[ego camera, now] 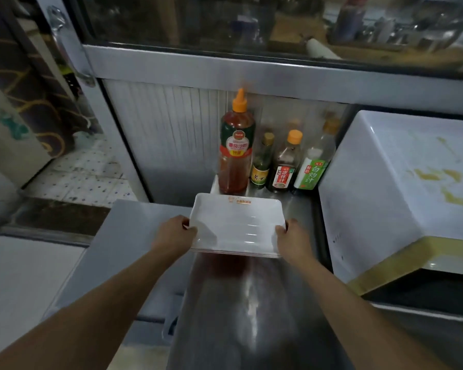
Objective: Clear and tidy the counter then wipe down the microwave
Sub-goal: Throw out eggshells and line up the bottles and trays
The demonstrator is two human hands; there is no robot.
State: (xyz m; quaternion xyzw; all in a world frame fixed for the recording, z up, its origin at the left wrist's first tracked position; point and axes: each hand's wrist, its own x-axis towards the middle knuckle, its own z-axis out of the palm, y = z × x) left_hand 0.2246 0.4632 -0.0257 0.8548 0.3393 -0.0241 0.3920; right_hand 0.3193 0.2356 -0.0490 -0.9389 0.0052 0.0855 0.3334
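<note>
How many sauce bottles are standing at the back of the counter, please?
4, in a row left to right: tall orange-capped red sauce bottle, small green bottle, dark orange-capped bottle, clear green-labelled bottle beside the white microwave.

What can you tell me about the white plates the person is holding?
The white plates are a small stack of shallow rectangular trays with rounded corners, glossy like plastic or melamine. An orange logo marks the top one's far rim. They look empty. The left hand and right hand grip the short sides, holding them about level over the steel counter.
</note>
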